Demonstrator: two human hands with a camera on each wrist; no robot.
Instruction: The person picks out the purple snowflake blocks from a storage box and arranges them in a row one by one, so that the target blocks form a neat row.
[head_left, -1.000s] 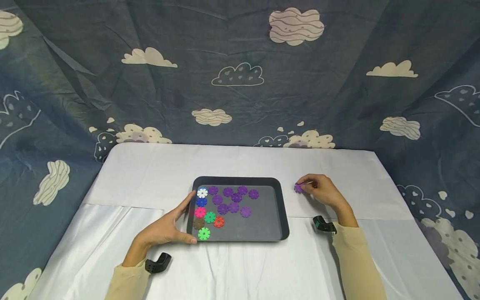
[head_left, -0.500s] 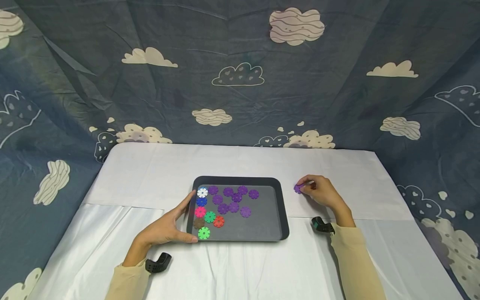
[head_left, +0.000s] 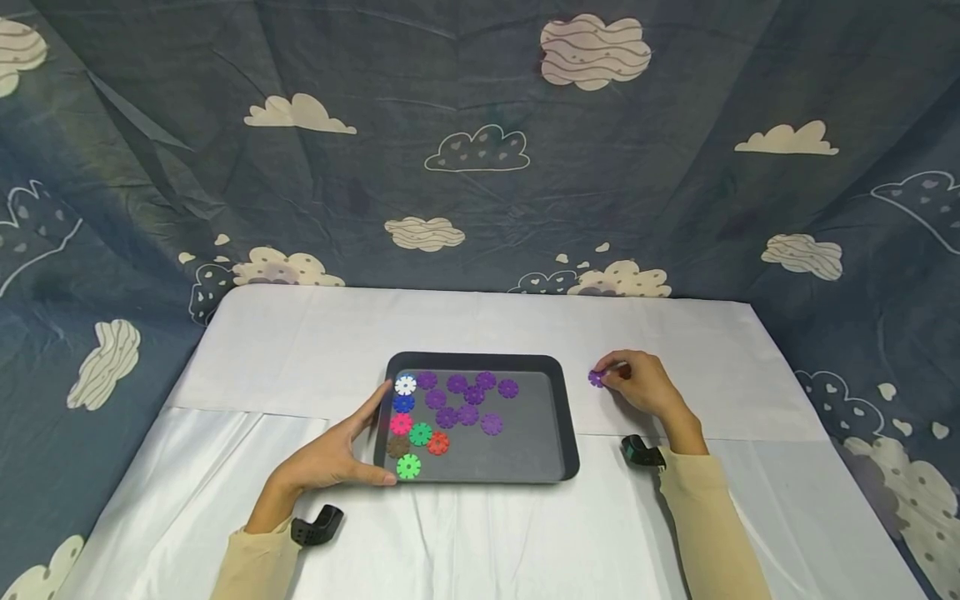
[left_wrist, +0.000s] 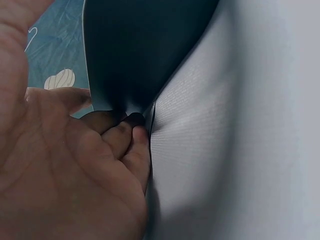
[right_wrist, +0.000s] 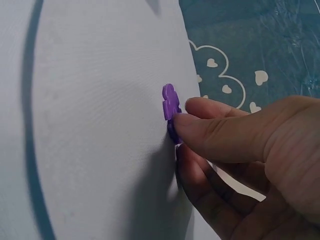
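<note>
In the head view, my left hand (head_left: 322,458) grips the left end of a dark grey tray (head_left: 517,458), thumb at the near corner and fingers along the side. The left wrist view shows the fingers (left_wrist: 122,137) bent in against the tray wall (left_wrist: 140,45). Off the tray's right side, my right hand (head_left: 643,383) pinches a purple notched plastic disc (head_left: 596,378) between thumb and fingertips. Seen from the right wrist, that disc (right_wrist: 171,102) stands edge-on, close over the white cloth. Several purple discs (head_left: 467,414) lie spread over the tray's upper left and middle.
Down the tray's left side lie single discs: white (head_left: 405,384), blue (head_left: 403,404), pink (head_left: 401,424), brown (head_left: 398,447), green (head_left: 420,434), red (head_left: 438,442) and bright green (head_left: 408,467). A white cloth (head_left: 495,542) covers the table. Behind hangs a dark cloud-print curtain (head_left: 480,83).
The right wrist has shifted slightly left while the fingers keep the purple disc at nearly the same spot. The left hand and the tray stay where they were.
</note>
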